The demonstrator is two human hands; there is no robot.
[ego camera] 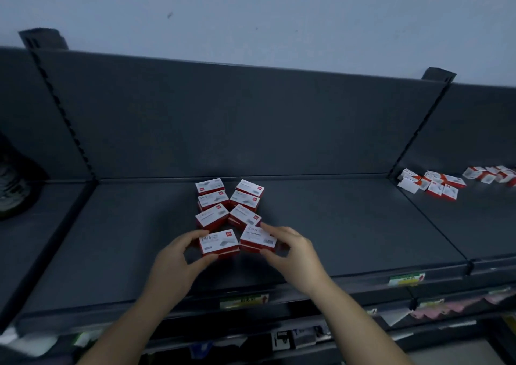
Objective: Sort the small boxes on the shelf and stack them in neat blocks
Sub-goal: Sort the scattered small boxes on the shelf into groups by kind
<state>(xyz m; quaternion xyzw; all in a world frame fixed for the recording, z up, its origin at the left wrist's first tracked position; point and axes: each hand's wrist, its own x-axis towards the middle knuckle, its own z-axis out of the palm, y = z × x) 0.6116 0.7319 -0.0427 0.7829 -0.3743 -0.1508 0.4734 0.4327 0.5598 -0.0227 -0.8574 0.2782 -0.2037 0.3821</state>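
Far out at nine o'clock, on the neighbouring bay, sits a dark rounded thing (12, 186), too dim to name. Now the main shelf (349, 225), dark grey, with its back panel (237, 119) upright behind.

The left hand (178, 256) is in from seven o'clock. Its grip is clamped on the front-left stack (219, 243), the one marked 24/6 on top, with the thumb on the near edge and the fingers curled over the far left corner. That stack looks two boxes high.

Straight ahead at twelve o'clock from the hands runs the block of small boxes (229, 205): red and white, two columns side by side, going back toward the panel, several piles skewed rather than square.

Next door is the front-right stack (258, 237), barcode up, turned slightly, its near corner touching the 24/6 stack. The right hand (290, 249) has it, coming in from five o'clock. Its grip is pinched on the stack, forefinger along the far edge, thumb on the near edge.

On the shelf's front lip, a green price label (244, 300) sits below the hands and another label (406, 278) sits off at four o'clock.

Up at two o'clock, well apart on the next bay, lies a loose heap of boxes (431, 183), tumbled every way. A second heap (491, 173) lies beyond it, running off the edge at three o'clock.
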